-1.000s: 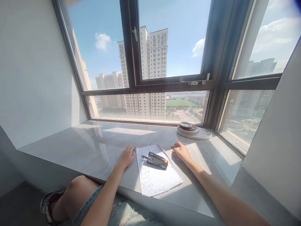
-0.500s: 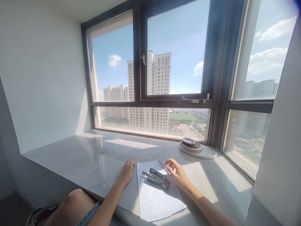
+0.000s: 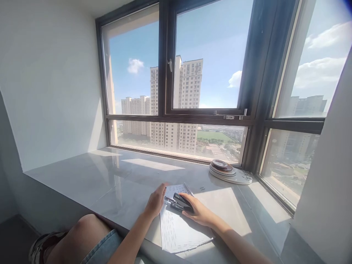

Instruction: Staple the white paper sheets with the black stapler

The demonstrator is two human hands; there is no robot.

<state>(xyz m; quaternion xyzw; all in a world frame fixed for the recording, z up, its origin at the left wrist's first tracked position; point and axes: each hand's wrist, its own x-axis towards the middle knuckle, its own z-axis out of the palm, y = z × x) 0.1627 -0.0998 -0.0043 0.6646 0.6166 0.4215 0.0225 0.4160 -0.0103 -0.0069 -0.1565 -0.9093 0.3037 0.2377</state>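
Note:
A black stapler [image 3: 180, 200], its arms spread apart, lies over a sheet of white paper [image 3: 176, 233] covered in rows of short dark dashes. My right hand [image 3: 199, 212] wraps round the stapler's rear end from the right. At the paper's left edge, my left hand [image 3: 156, 201] has its fingers drawn together beside the stapler's metal front end. Whatever those fingers may hold is hidden from view.
A stack of plates [image 3: 224, 170] sits by the window corner on the grey tiled sill [image 3: 132, 187]. Small staple strips [image 3: 202, 188] lie beyond my right hand. Dark window frames [image 3: 178, 118] border the sill, and a white wall [image 3: 55, 91] rises at left.
My right hand has moved left and closed round the stapler's rear end. My left hand has shifted right and up to the paper's edge and the stapler's front.

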